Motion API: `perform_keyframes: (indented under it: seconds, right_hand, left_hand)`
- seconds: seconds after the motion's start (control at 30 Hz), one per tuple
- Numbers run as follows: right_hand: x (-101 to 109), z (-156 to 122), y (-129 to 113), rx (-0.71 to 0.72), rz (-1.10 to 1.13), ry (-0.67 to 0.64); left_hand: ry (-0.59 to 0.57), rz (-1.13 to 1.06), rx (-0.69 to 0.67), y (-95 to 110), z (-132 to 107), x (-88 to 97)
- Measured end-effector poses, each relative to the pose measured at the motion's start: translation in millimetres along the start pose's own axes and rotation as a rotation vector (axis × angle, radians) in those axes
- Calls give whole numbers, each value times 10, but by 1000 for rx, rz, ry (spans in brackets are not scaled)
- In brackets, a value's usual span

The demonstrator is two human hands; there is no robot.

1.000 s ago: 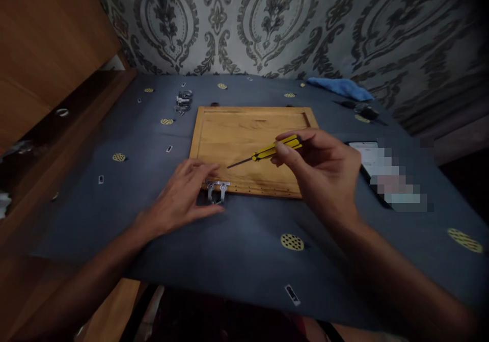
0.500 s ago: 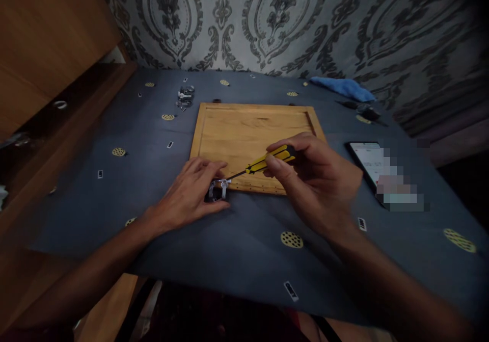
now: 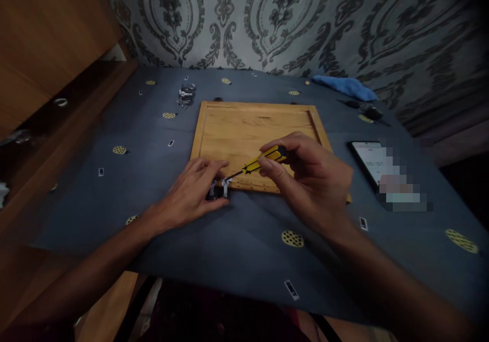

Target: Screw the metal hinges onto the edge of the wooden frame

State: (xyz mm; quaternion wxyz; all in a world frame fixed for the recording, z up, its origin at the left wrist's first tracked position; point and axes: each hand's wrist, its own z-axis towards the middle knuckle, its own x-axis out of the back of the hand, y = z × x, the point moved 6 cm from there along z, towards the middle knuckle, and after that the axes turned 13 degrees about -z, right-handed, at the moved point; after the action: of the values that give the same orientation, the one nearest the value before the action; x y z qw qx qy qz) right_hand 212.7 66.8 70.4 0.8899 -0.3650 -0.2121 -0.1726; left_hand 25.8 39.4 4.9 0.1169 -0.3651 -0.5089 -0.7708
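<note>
A yellow-and-black screwdriver (image 3: 264, 159) is gripped by its handle in my right hand (image 3: 315, 179). Its shaft slants down to the left, and the tip meets a small shiny metal fitting (image 3: 225, 188). That fitting sits at the near left edge of a framed wooden panel (image 3: 252, 138). My left hand (image 3: 194, 186) holds the fitting there, thumb at the front and fingers resting over the panel's edge. The fingers partly cover the fitting, so its exact kind is unclear. Small dark holes run along the panel's near edge.
More metal fittings (image 3: 186, 95) lie behind the panel on the left. A phone (image 3: 364, 161) rests on the right side of the grey patterned tablecloth (image 3: 244, 240). Farther back are a blue cloth (image 3: 346, 86) and a dark object (image 3: 370, 110). A wooden cabinet (image 3: 49, 41) borders the left.
My right hand and the screwdriver have shifted slightly left, with the tip still at the fitting. My left hand keeps its place. The whole view has shifted a little.
</note>
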Motion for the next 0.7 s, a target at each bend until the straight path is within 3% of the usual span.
perform_keyframes:
  seconds: [0.17,0.4,0.7]
  right_hand:
    - [6,56,-66,64,-61,-52]
    - [-70,192,-147,173,-119,-291]
    - [-100,297,-175,270,-79,-362]
  left_hand:
    - [6,-29,-13,-14,-2,-7]
    - [11,-53,-13,-54,-6,-18]
    - [5,-66,-22,-35,1,-11]
